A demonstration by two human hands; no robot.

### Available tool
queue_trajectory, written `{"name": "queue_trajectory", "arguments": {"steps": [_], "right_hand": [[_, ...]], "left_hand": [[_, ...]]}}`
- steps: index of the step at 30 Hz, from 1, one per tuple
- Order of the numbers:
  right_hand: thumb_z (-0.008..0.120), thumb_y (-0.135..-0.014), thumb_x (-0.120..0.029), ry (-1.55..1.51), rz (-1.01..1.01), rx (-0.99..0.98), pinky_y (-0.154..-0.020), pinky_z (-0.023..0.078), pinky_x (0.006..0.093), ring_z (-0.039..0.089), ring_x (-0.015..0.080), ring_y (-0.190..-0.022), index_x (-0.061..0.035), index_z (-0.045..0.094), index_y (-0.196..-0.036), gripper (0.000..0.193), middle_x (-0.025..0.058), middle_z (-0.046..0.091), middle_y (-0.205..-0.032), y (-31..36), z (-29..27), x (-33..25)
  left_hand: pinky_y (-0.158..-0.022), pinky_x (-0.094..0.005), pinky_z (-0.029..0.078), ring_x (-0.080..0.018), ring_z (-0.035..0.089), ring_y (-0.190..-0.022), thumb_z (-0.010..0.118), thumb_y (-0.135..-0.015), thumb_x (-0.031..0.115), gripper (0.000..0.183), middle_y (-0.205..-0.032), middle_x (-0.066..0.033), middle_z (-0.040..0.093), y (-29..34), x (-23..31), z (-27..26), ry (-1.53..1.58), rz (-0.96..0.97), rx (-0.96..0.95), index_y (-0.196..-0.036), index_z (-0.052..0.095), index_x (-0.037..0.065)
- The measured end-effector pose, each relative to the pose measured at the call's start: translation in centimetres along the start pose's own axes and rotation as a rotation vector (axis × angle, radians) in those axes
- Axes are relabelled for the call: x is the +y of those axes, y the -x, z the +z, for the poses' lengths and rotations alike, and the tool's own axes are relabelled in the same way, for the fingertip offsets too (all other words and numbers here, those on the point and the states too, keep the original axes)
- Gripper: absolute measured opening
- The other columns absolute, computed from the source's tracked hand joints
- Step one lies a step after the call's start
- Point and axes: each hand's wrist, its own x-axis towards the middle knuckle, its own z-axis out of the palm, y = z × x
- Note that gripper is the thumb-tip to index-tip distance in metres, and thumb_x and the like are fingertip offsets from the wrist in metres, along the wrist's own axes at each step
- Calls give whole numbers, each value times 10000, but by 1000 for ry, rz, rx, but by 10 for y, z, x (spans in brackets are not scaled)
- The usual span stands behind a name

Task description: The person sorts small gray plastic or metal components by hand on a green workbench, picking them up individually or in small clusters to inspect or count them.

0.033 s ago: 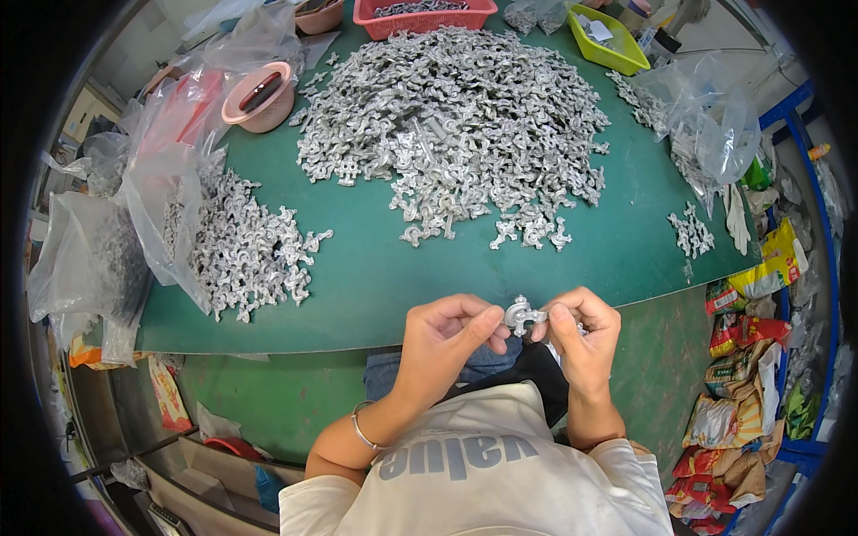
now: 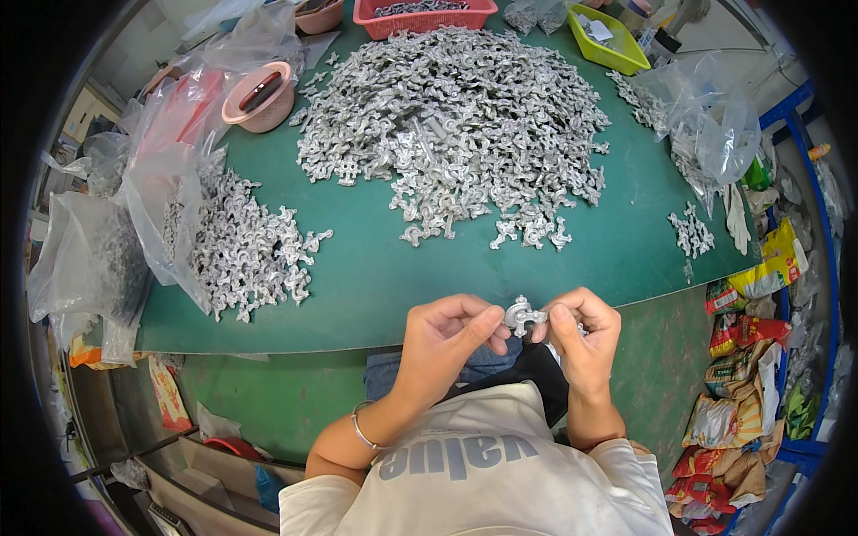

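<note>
Just past the table's front edge, a small silver metal casting with a curved body and stubby arms is held between both hands. My left hand pinches its left end with thumb and fingers. On the other end, the thumb and fingertips of my right hand are closed. A bit of silver metal also shows by the curled fingers of that right hand, mostly hidden. Beyond lies a large heap of similar castings on the green table.
A smaller pile of castings lies at left beside clear plastic bags. A pink bowl holds a dark-handled tool. Red and yellow baskets stand at the back. Few castings and a white glove lie right.
</note>
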Motion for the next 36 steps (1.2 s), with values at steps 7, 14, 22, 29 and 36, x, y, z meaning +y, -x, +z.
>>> {"name": "queue_trajectory", "arguments": {"steps": [7,14,22,29,36], "right_hand": [[562,-816,-72,-49,16,-47,-553,407,196,530,66,-595,33,570,-786,109,57,600,-671,0,-5,2],[647,-722,-70,663,-61,349,-558,388,228,524,97,-638,-19,607,-916,205,51,596,-821,-42,-64,42],[673,-702,-172,1220,-254,323,-598,450,351,579,287,-669,-48,615,-882,227,97,579,-859,-58,-57,72],[571,-809,-96,400,-69,356,-411,299,233,433,100,-423,6,615,-787,113,35,520,-545,-44,-55,55],[501,-861,-114,-251,242,14,-377,196,176,291,12,-386,31,588,-753,201,-28,451,-498,-11,-13,19]], "left_hand": [[-596,-236,459,-128,564,-632,570,-829,102,147,-745,-98,607,0,-4,-5,40,7,22,-812,591,-43],[-597,-220,439,-111,549,-606,531,-843,77,136,-696,-77,595,2,20,-82,-563,477,690,-783,593,-28],[-588,-209,380,-82,416,-704,578,-804,46,305,-824,-34,419,7,8,-137,-827,712,1159,-1073,446,-14],[-638,-206,399,-96,469,-738,538,-785,-31,248,-859,-42,489,0,2,-94,-890,623,784,-1029,513,3],[-652,-247,446,-166,542,-730,654,-656,-66,324,-901,-112,558,-6,1,-2,-904,616,83,-963,571,-5]]}}
